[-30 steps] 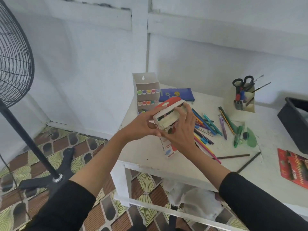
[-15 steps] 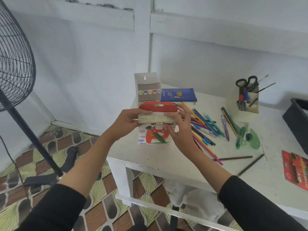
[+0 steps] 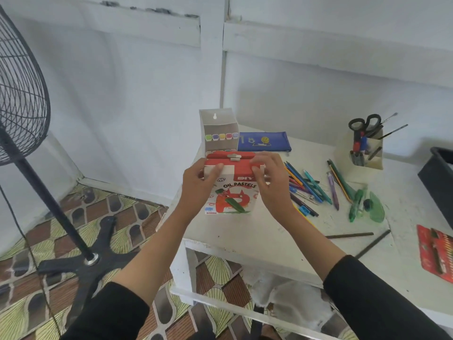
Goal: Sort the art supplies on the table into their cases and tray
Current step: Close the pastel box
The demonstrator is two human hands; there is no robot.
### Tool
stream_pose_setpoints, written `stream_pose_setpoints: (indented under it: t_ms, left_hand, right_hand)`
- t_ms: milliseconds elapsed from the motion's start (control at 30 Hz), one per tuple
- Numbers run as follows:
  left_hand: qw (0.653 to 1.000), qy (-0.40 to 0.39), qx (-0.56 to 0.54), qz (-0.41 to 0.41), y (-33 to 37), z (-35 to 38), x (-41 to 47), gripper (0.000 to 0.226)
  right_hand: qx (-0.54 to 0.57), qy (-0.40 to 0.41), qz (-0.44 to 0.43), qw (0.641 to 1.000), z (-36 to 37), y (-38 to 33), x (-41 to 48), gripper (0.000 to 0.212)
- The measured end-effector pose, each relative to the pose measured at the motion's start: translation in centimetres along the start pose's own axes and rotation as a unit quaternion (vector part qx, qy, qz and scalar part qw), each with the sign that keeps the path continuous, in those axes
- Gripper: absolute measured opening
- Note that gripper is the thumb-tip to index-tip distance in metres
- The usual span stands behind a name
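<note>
An oil pastels box [image 3: 231, 195], white with a red top flap and a red cat picture, stands upright above the table's left end. My left hand [image 3: 199, 185] grips its upper left corner and my right hand [image 3: 270, 179] grips its upper right, fingers curled over the red flap. Loose coloured pencils and pens [image 3: 308, 186] lie fanned out just right of my right hand. A blue zip pencil case [image 3: 264, 141] lies flat behind the box.
A marker holder [image 3: 219, 131] stands behind the box. A cup with scissors [image 3: 365, 146], green plastic tools [image 3: 367, 204], two dark pencils [image 3: 350, 235], a red pencil pack [image 3: 436, 251] and a black tray [image 3: 438, 182] sit to the right on the white table [image 3: 245, 231]. A fan stand [image 3: 61, 217] is on the floor at left.
The pastels box has turned from tilted end-on to upright with its printed front facing me. Both hands have shifted to its top corners at the red flap.
</note>
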State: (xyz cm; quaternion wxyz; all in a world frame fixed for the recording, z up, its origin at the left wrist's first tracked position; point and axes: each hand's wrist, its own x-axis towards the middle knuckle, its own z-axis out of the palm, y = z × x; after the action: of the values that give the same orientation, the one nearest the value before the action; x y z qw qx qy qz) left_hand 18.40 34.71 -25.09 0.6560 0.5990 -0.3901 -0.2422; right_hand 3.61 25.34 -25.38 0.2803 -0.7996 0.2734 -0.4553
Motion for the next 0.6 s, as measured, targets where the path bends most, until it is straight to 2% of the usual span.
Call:
stream_pose_setpoints:
  t_ms: [167, 267, 400, 600]
  left_hand:
    - [1.0, 0.013, -0.017, 0.016, -0.2, 1.1, -0.4, 0.025]
    - [0.997, -0.005, -0.025, 0.075, -0.7, 0.8, -0.3, 0.032]
    - [0.993, -0.012, 0.048, 0.108, -1.6, 0.3, -0.2, 0.017]
    - [0.995, 0.014, 0.045, 0.09, -2.5, 0.7, -0.3, 0.009]
  right_hand:
    - [-0.012, -0.021, -0.006, 1.0, -0.4, 0.5, 0.0, 0.021]
    - [0.007, -0.023, 0.001, 1.0, -0.5, 0.7, -0.2, 0.022]
    - [0.02, -0.019, 0.0, 1.0, -0.5, 0.5, -0.5, 0.021]
    - [-0.03, -0.023, -0.01, 0.999, -0.6, 0.4, -0.4, 0.017]
